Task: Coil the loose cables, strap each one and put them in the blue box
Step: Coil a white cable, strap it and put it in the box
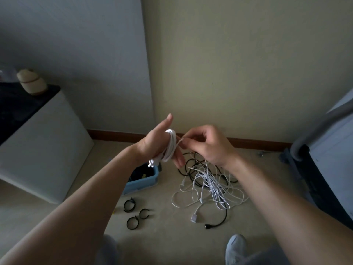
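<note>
A left hand, fingers straight, carries a white cable wound around it while the right hand pinches its free strand, above a tangle of cables on the floor beside the blue box and three black straps.

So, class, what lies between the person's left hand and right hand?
A stretch of white cable, from the coil round the left hand to the pinching right hand; the head view shows it.

White cable, blk cables & straps — lt-blue box, beige floor
</note>
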A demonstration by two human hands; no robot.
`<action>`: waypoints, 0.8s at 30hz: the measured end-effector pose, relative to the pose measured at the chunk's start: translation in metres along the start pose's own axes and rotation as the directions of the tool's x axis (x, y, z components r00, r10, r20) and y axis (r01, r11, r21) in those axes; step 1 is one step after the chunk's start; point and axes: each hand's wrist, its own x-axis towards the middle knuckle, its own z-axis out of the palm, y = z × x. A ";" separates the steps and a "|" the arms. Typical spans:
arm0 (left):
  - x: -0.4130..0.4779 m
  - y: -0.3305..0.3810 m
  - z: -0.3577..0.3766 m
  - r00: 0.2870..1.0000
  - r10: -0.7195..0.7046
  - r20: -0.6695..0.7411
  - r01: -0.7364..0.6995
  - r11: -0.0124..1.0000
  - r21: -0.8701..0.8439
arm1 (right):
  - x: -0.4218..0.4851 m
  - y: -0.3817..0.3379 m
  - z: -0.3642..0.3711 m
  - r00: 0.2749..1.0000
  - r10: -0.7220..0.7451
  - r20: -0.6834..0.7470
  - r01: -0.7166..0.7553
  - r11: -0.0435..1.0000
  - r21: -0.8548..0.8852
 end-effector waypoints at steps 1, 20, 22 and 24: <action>-0.001 0.000 0.001 0.997 -0.040 0.065 0.040 0.999 -0.004 | 0.000 0.000 -0.001 1.000 -0.020 -0.014 0.020 1.000 0.002; -0.020 0.012 -0.012 0.876 0.353 0.328 -0.079 0.778 -0.623 | 0.002 0.015 -0.031 0.981 0.196 0.004 -0.196 0.979 -0.052; -0.019 0.012 -0.012 0.878 0.381 0.289 -0.094 0.731 -0.676 | 0.002 0.013 -0.027 0.971 0.232 0.061 -0.227 0.970 -0.089; -0.019 0.011 -0.013 0.884 0.405 0.235 -0.126 0.689 -0.713 | 0.002 0.011 -0.022 0.953 0.276 0.126 -0.262 0.958 -0.116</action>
